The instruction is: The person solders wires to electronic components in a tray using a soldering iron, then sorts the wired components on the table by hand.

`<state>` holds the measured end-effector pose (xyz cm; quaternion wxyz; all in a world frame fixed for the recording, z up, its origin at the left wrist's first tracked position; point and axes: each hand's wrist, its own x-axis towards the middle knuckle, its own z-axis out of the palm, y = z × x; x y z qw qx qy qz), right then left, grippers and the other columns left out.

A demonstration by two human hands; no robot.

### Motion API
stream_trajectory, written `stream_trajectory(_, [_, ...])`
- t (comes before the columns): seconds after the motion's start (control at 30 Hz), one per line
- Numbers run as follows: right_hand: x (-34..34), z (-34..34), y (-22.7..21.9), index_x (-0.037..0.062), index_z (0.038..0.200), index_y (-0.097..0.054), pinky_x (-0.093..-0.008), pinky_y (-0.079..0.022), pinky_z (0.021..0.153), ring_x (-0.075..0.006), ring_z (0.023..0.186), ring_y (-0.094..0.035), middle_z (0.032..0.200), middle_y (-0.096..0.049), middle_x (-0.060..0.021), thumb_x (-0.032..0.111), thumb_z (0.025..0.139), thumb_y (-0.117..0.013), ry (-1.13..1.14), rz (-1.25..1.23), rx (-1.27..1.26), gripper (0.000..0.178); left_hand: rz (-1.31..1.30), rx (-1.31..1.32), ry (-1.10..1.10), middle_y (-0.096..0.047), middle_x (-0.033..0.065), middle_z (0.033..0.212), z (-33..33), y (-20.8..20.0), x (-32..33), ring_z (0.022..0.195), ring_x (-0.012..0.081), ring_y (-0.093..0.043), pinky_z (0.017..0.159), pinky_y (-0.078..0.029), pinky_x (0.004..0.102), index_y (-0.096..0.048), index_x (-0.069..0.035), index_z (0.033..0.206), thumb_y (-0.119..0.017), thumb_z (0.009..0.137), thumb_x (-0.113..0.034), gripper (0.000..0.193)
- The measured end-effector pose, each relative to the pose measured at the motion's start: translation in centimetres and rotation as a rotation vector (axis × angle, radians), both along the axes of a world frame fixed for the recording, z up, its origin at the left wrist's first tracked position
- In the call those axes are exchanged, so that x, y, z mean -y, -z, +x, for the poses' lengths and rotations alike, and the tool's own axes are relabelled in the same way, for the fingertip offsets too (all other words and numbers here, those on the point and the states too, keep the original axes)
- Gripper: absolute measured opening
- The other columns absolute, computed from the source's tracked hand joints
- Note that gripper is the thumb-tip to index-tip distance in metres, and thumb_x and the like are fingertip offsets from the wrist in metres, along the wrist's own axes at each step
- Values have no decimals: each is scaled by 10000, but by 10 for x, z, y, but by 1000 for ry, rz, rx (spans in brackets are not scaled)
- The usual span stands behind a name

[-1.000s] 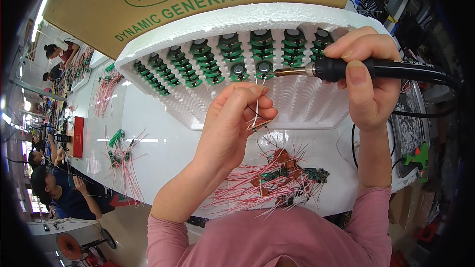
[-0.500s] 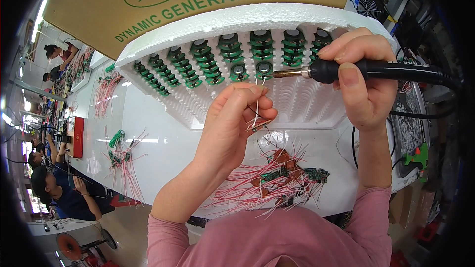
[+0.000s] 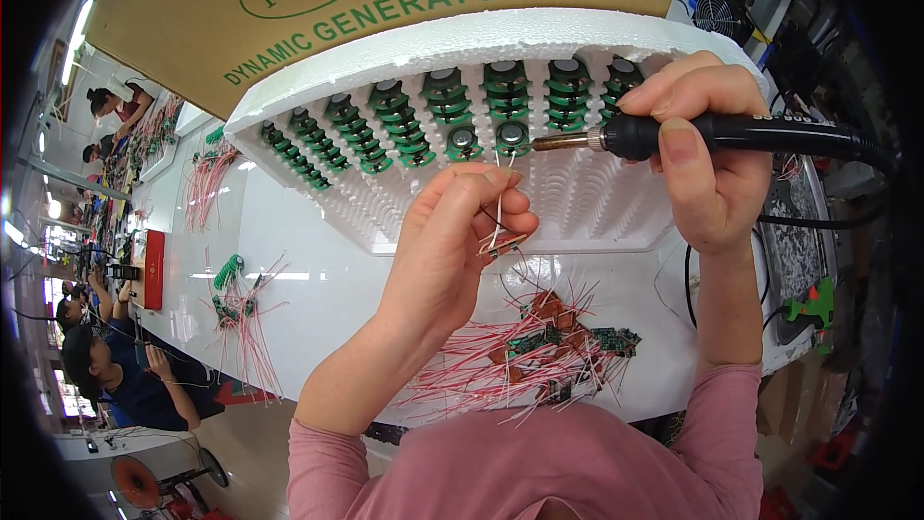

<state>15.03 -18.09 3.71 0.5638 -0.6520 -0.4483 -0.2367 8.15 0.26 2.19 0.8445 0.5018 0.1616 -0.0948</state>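
In my right hand (image 3: 707, 149) is a black soldering iron (image 3: 736, 133). Its tip points left and meets the edge of a round green circuit board (image 3: 512, 135) with a silver part at its middle. That board sits in a slot of a white foam tray (image 3: 597, 217). My left hand (image 3: 457, 221) pinches thin white wires (image 3: 498, 202), whose upper ends reach the same round board. A small circuit board (image 3: 502, 247) hangs by the left fingers, seen nearly edge-on. Whether wire and iron tip touch is too small to tell.
More round green boards (image 3: 388, 120) stand in rows in the tray. Behind rises a cardboard box (image 3: 404, 0). Nearer me lies a pile of wired circuit boards (image 3: 553, 327); another wired bundle (image 3: 231, 303) is at left. A green glue gun (image 3: 818, 303) stands right. Co-workers sit far left.
Both hands keep almost the same place, wires and iron still at the round board. The tray and its boards have shifted very slightly left in view.
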Motion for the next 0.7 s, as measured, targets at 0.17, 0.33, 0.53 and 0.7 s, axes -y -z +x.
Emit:
stream_trajectory(0.17, [-1,-1,0,34,855,-443,-158,-351,470,-44,531,-403,850,-537,-124,102,821,-480,4,8,-9,85,-3,-4,-5,-531,12,708,-1,0,-1,653,118,-534,838,-452,420,-496,-53,855,-516,788,-174,140])
stream_trajectory(0.33, [-1,-1,-1,35,854,-442,-157,-351,467,-48,542,-428,851,-535,-123,97,824,-472,-3,8,-4,75,-4,-15,-9,-526,13,714,-1,-2,-1,660,118,-528,840,-449,423,-497,-53,857,-518,786,-173,141])
stream_trajectory(0.53, [-2,-2,-1,36,853,-440,-157,-349,463,-50,538,-431,847,-533,-121,103,825,-469,-2,23,-9,78,-19,-4,-7,-534,17,732,-3,1,-1,665,123,-536,824,-464,419,-506,-45,891,-527,793,-184,171])
stream_trajectory(0.7, [-1,-2,-1,35,853,-436,-157,-349,462,-53,536,-439,844,-532,-119,113,825,-468,-7,31,-7,89,-1,-31,-33,-554,28,771,-6,4,-2,666,122,-552,796,-487,403,-523,-43,931,-543,810,-193,194])
